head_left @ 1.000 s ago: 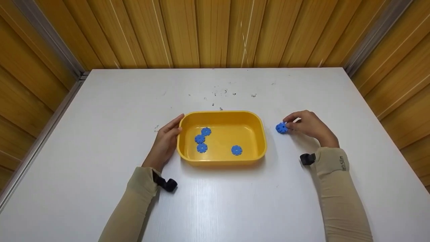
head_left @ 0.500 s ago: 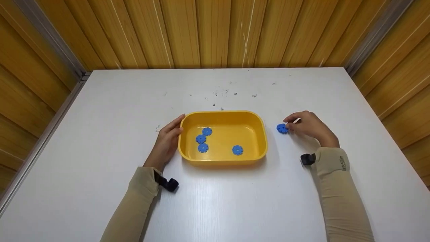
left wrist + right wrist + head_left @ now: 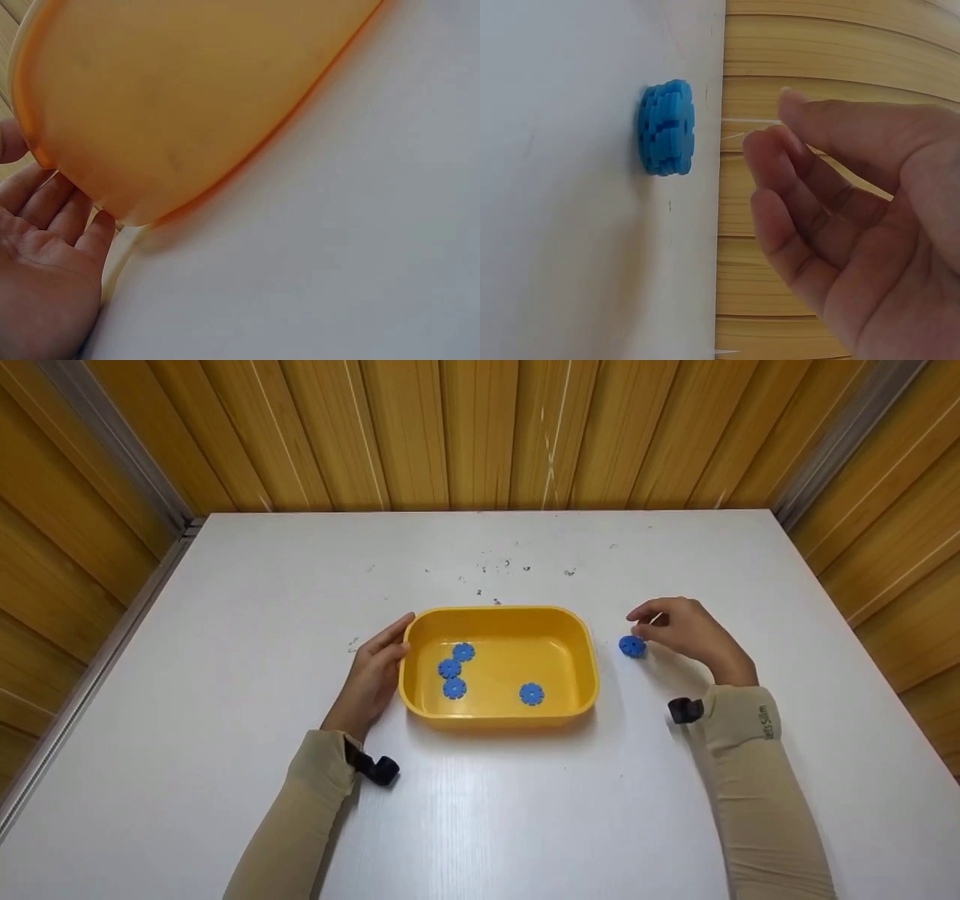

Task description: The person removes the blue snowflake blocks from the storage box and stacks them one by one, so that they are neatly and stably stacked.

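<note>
A yellow plastic basin (image 3: 499, 721) stands in the middle of the table, with several blue notched discs (image 3: 531, 694) lying flat in it. My left hand (image 3: 367, 679) holds the basin's left end, thumb at the rim and fingers against the outer wall; the left wrist view shows the hand (image 3: 49, 262) beside the basin wall (image 3: 165, 112). Right of the basin, a short stack of blue notched discs (image 3: 632, 646) sits on the table. My right hand (image 3: 690, 634) hovers just above it. In the right wrist view, its loosely bent fingers are apart from the stack (image 3: 667, 129) and hold nothing.
The white table (image 3: 480, 817) bears small dark marks (image 3: 525, 568) beyond the basin. Wood-patterned panels (image 3: 480, 435) rise behind the table and along both sides. Each wrist carries a small black camera (image 3: 385, 771).
My right hand has let go of the blue disc stack and risen slightly away from it. The stack stays on the table. My left hand keeps its hold on the basin.
</note>
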`<state>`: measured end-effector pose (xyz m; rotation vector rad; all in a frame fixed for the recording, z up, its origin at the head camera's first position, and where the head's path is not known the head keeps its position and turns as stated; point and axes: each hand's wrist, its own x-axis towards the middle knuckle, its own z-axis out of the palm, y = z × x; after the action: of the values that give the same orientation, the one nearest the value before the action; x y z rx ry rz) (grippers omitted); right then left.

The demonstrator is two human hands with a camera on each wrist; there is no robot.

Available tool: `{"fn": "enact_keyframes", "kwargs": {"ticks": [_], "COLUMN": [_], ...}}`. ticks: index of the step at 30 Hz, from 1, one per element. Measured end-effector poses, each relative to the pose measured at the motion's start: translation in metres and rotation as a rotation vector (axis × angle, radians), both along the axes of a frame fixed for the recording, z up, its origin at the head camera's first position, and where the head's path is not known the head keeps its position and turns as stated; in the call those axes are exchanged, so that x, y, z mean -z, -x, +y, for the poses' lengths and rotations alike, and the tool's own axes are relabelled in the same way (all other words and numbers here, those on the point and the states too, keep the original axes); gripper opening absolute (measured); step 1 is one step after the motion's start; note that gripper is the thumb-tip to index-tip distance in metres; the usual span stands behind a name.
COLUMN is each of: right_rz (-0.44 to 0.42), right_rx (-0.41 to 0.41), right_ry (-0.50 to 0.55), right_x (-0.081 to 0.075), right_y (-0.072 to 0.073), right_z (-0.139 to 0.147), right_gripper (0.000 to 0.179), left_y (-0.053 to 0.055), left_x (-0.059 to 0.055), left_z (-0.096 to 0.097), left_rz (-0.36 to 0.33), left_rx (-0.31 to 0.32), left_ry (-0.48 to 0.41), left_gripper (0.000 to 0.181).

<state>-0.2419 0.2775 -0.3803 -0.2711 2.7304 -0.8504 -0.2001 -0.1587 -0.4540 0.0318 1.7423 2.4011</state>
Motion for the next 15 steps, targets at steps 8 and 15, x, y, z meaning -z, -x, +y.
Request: {"fn": "enact_keyframes", "kwargs": {"ticks": [8,15], "right_rz": [0.059,0.073], "right_rx": [-0.07,-0.095], "right_ry": [0.012,0.015], "right_x": [-0.012,-0.024], "right_y": [0.0,0.003], "right_z": [-0.015,-0.03], "right_gripper": [0.031,0.029], "left_y": [0.0,0.001], "left_x": [-0.001,0.001], "left_z": [0.0,0.0], "left_rz": [-0.006,-0.015], "left_rx": [0.001,-0.001], "left_ry": [-0.028,-0.031], "left_gripper": [0.051,0.051]}}
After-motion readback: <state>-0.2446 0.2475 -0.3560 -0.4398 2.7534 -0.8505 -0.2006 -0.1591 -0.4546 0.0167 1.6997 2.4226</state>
